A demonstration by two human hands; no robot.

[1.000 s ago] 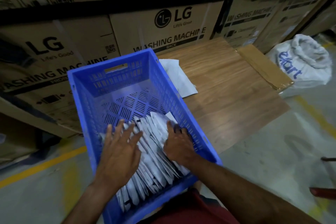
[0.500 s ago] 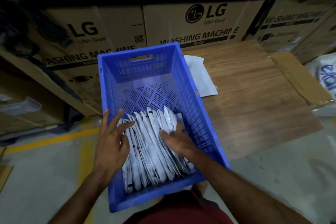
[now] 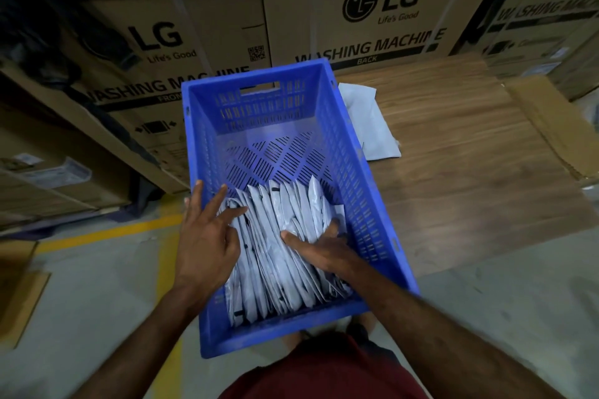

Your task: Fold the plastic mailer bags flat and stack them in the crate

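Handling: Because the folded white plastic mailer bags (image 3: pixel 275 236) are thin film, they are judged light, limp and slippery (likely to slide over one another and spring open at the fold), so broad flat pressure suits them better than a pinch.
Where to take hold: judged best at the two outer flanks of the row, palms squeezing inward, or at a folded edge for a single bag.
Appearance: white to pale grey glossy strips with small black marks, creased lengthwise, leaning edge-on against each other in a fanned row.
Location: the bags fill the near half of the blue perforated plastic crate (image 3: pixel 207 146), whose far half shows bare slotted floor.
Left hand (image 3: pixel 207 236): fingers spread and straight, tips touching the left flank of the row beside the crate's left wall; it grips nothing.
Right hand (image 3: pixel 319 244): laid on the right side of the row, thumb out across the bags; its fingertips are tucked among them, so a grip cannot be told.
Unfolded stock: one flat white mailer bag (image 3: pixel 369 123) lies on the wood-grain desk (image 3: pixel 470 172), just right of the crate.
Progress: judged partway, with room left in the crate.
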